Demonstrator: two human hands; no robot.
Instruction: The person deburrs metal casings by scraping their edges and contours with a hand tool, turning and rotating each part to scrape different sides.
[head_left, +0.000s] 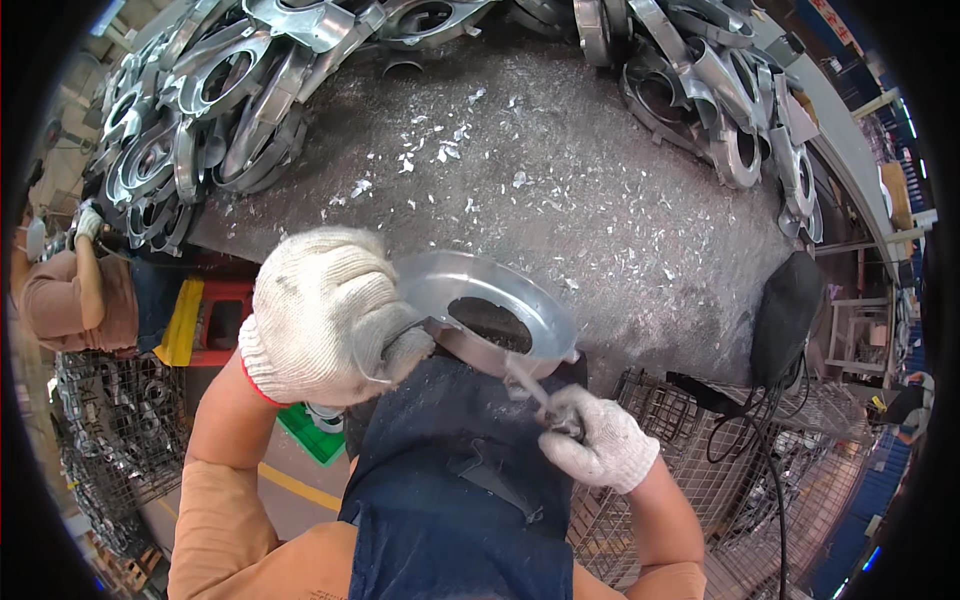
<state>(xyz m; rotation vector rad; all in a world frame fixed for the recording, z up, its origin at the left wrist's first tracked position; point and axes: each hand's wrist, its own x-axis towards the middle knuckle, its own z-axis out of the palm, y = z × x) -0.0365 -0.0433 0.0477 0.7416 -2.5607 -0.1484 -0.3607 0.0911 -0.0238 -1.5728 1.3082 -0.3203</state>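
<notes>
My left hand [325, 315], in a white knit glove, is closed around the left side of a ring-shaped metal casting [545, 310]. The silvery part has a large oval opening and is tilted at the near edge of the bench, in front of my dark blue apron [450, 540]. My right hand [600, 440], also gloved, grips a slim hand tool [527, 382] with a narrow blade. The blade is blurred, and its tip meets the casting's near rim; whether it is a file or a scraper, I cannot tell.
Metal castings are heaped at the bench's back left [215, 110] and back right [715, 100]. Shavings [450, 145] litter the grey bench top [590, 150]. A black object [787, 315] with a cable hangs at right, near wire cages [640, 430]. At left are a co-worker [85, 290] and a red stool [222, 318].
</notes>
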